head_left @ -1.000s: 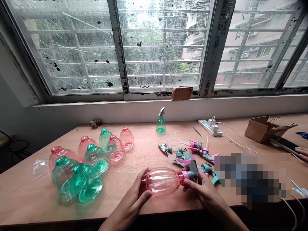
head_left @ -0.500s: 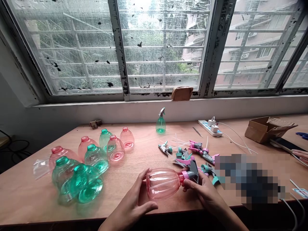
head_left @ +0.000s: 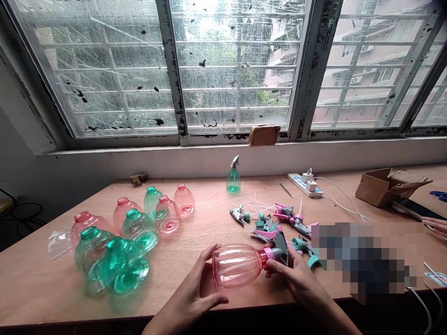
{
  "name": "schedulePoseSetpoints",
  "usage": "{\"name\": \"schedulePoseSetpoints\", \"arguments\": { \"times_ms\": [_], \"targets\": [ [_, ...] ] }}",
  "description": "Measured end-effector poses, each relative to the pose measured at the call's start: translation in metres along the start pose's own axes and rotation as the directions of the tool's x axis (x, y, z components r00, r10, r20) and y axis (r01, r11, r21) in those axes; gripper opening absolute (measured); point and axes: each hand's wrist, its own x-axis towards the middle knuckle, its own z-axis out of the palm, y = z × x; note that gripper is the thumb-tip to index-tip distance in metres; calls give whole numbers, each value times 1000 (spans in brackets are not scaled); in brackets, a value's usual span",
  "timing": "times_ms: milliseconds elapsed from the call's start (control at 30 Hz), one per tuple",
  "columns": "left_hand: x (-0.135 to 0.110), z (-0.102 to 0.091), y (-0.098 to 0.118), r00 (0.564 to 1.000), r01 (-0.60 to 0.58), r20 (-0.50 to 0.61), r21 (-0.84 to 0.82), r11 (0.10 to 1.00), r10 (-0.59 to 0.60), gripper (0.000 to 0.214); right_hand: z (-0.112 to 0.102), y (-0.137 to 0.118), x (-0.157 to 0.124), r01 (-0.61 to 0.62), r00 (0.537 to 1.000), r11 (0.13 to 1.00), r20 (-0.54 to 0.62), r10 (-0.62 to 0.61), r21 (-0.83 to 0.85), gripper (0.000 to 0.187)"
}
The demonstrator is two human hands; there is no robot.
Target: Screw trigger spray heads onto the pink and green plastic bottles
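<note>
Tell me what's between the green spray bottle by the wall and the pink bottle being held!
In the head view, a gray-and-green spray head lies on the table between the green spray bottle and the pink bottle.

Clear pink bottle (head_left: 237, 267), sideways near front table edge (head_left: 70, 320), pink-collared grey spray head (head_left: 281, 247) at its neck

The left hand (head_left: 193, 289) has spread its thumb wider.

It seems a simple workroom: the table (head_left: 199, 221) carries bottles (head_left: 131, 225) at left and spray heads (head_left: 284, 211) at right, below far windows (head_left: 237, 70) (rather worn ones).
</note>
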Motion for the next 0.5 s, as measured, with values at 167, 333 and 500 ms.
{"name": "schedulePoseSetpoints", "arguments": {
  "times_ms": [167,333,500],
  "targets": [
    [-2,-1,9,999,36,22,-41,999,-35,75,-2,2,1,-2,1000,1000,30,2,-4,41],
    [-2,-2,10,998,67,17,-72,995,-66,73,-3,2,2,-8,999,1000,46,8,6,40],
    [-1,-1,-1,1000,-3,10,-16,1000,3,91,1,-2,-1,-9,1000,1000,4,9,2,42]
  ]
}}
